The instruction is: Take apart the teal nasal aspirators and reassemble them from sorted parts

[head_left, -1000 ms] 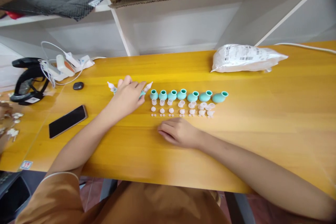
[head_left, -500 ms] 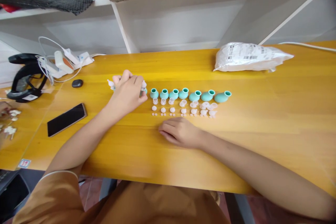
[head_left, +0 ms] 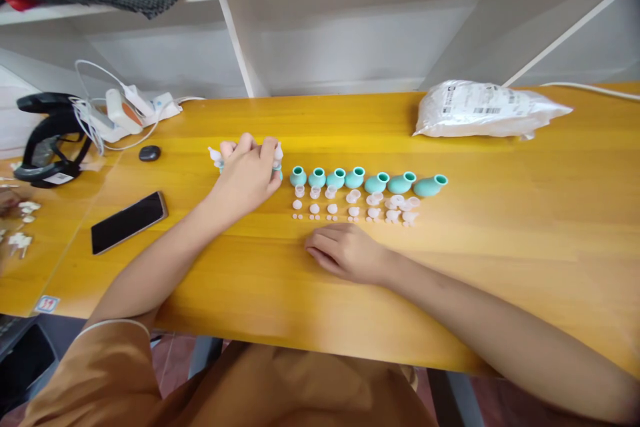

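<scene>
1. Head view, nearest: the right hand lies palm down on the glossy yellow wooden table, fingers loosely curled together and holding nothing.
2. Just beyond its knuckles run rows of tiny pale translucent caps and discs, laid left to right.
3. Behind those stands a line of seven teal rubber bulbs, round-bellied with open necks; those on the right tilt their mouths rightward.
4. At the left end of that line the left hand is clamped over a bulb with a clear tapered tip, tip pointing up and away; a second tip juts out left of the hand.
5. Left: a flat black phone.
6. Far right: a crinkled white plastic bag.
</scene>
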A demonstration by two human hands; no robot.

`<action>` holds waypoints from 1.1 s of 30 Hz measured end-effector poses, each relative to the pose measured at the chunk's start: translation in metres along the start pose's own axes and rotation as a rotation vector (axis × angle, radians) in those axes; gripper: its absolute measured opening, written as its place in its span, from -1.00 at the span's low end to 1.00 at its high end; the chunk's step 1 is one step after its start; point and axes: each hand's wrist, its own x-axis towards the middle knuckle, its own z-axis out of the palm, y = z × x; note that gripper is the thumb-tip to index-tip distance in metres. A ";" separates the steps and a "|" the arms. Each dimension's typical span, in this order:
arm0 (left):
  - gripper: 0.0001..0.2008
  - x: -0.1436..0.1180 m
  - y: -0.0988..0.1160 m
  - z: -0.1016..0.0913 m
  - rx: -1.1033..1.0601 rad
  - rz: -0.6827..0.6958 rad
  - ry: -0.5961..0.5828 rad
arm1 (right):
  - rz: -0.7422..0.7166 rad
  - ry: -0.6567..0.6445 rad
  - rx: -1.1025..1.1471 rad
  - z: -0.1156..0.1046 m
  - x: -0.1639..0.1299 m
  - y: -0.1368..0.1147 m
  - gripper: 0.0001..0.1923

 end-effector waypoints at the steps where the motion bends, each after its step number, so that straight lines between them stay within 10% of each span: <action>1: -0.52 0.000 0.000 0.000 -0.003 -0.007 0.000 | 0.002 -0.002 0.002 0.000 0.000 0.000 -0.81; 33: -0.61 -0.015 0.005 -0.018 0.111 0.023 0.050 | 0.024 -0.035 0.014 -0.001 0.002 -0.002 -0.79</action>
